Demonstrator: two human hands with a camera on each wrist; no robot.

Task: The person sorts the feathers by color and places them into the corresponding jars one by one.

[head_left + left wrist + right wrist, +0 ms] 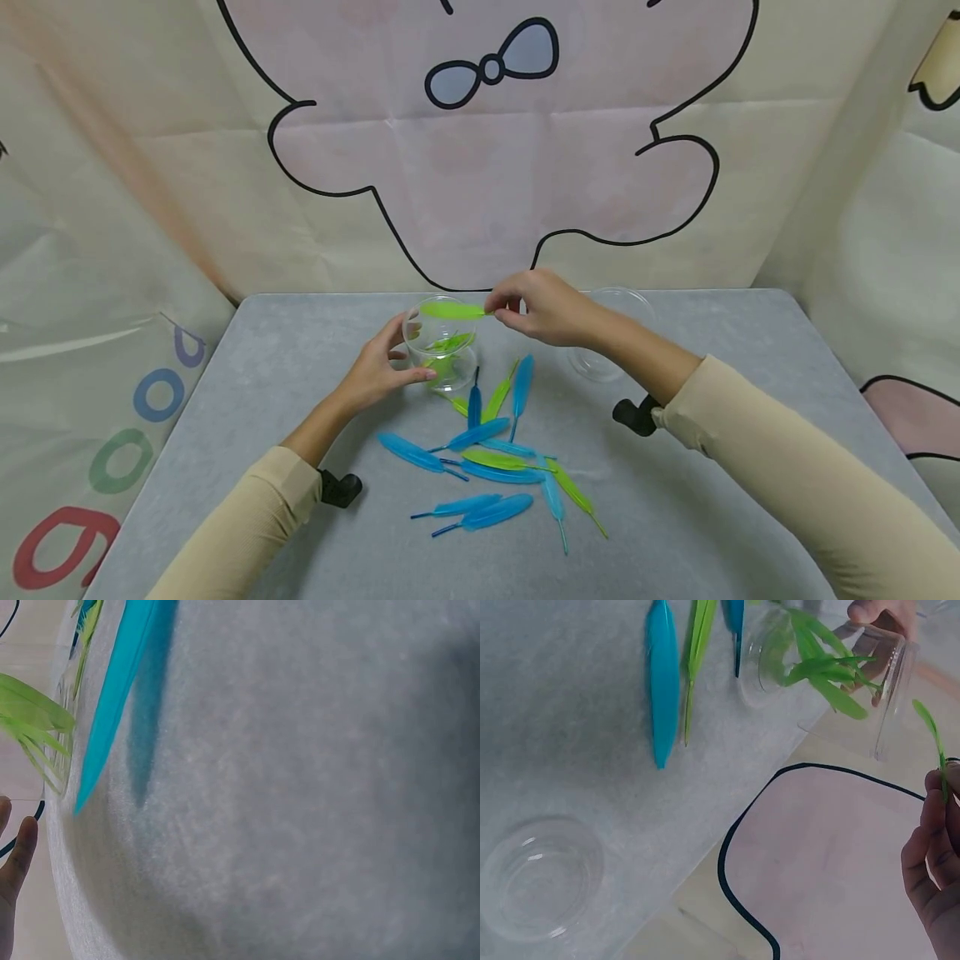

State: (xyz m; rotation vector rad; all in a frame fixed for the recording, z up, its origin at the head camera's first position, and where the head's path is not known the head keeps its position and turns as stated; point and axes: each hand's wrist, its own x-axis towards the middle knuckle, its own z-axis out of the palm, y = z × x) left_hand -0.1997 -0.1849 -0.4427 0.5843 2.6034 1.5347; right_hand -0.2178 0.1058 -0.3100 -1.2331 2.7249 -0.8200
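My left hand (375, 367) holds a clear plastic cup (467, 379) near the table's far edge, thumb on the near side and fingers round the left. Several green feathers (817, 671) lie inside the cup, seen through its wall. Over the cup's mouth, my right hand (551, 310) pinches a single green feather (450, 311) by its quill end, the vane pointing left. In the right wrist view the cup leans, its mouth toward the pinched feather. Only some fingers (22, 847) of the left hand show in the left wrist view.
Blue feathers (497, 512) and loose green feathers (573, 486) are scattered over the grey table (300, 358) in front of the cup, some overlapping. A second clear container (544, 877) stands to the right, partly behind the right forearm. A printed cloth backdrop (465, 167) rises behind the table.
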